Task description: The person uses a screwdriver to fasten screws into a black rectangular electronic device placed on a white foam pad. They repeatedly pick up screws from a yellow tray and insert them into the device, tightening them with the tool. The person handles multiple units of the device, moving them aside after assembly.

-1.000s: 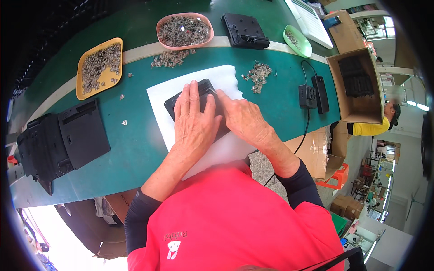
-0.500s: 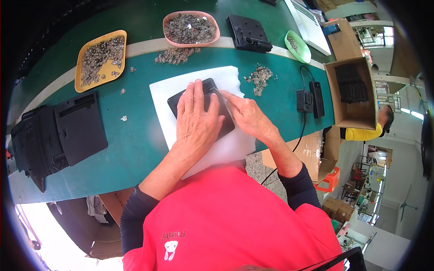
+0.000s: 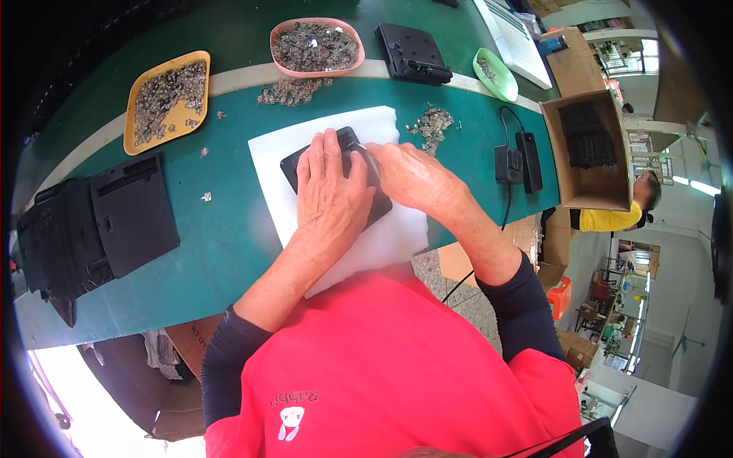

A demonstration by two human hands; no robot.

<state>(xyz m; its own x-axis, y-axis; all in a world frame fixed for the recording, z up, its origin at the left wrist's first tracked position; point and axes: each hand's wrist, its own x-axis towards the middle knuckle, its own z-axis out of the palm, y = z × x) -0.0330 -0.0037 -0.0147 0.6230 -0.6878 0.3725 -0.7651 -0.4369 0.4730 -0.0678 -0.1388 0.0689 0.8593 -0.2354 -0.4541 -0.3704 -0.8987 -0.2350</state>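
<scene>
A black flat plastic panel with rounded corners lies on a white foam sheet. My left hand rests flat across the panel, fingers stretched out and the thumb a little apart. At the panel's far right edge, my right hand has its fingers closed on a thin light-coloured tool. Only a short length of the tool shows; the hand hides the rest. The tool's tip is close to the panel's far right corner, but I cannot tell whether it touches.
Small clear parts fill a yellow tray, a pink tray and a green tray. Loose piles lie nearby. Black casings stand left, another black unit behind. A power adapter and carton are right.
My right hand has shifted slightly left and rolled over, its back now facing up more. The right forearm swings with it. My left hand keeps its place on the panel.
</scene>
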